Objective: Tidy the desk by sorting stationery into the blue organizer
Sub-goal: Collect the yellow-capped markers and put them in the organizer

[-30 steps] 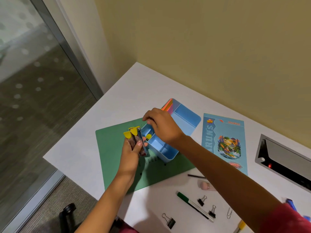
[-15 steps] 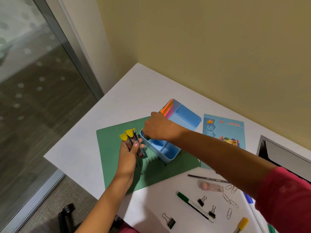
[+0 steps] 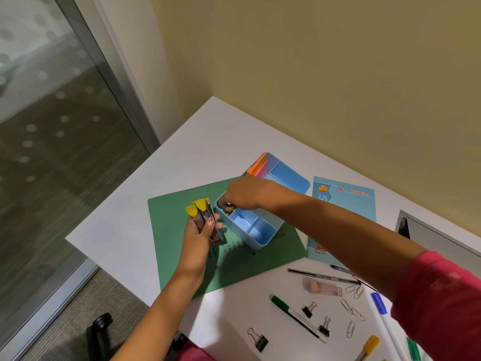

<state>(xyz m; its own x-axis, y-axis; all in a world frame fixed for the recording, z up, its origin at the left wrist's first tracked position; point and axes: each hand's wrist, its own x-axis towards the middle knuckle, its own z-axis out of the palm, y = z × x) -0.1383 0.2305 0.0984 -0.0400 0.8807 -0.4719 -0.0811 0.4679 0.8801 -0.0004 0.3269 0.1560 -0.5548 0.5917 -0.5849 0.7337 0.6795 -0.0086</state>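
The blue organizer [image 3: 263,247] stands on a green folder [image 3: 169,230], with orange sticky notes [image 3: 260,164] upright in its far compartment. My left hand [image 3: 197,238] grips a bundle of clear cases with yellow caps [image 3: 205,217] just left of the organizer. My right hand [image 3: 250,191] reaches across into the organizer's near-left compartment. Its fingertips point down and pinch a small yellow and black item, mostly hidden by the fingers.
On the white desk at the lower right lie a green marker [image 3: 294,316], a black pen [image 3: 322,276], a pink-tipped clear tube [image 3: 321,287], binder clips [image 3: 260,340], paper clips [image 3: 351,308], a blue marker [image 3: 378,303] and a yellow marker [image 3: 369,345]. A blue booklet [image 3: 346,204] and a grey cable box [image 3: 442,233] lie to the right.
My right hand moved left and down from above the organizer into its near-left compartment. My left hand with the yellow-capped cases stayed almost still.
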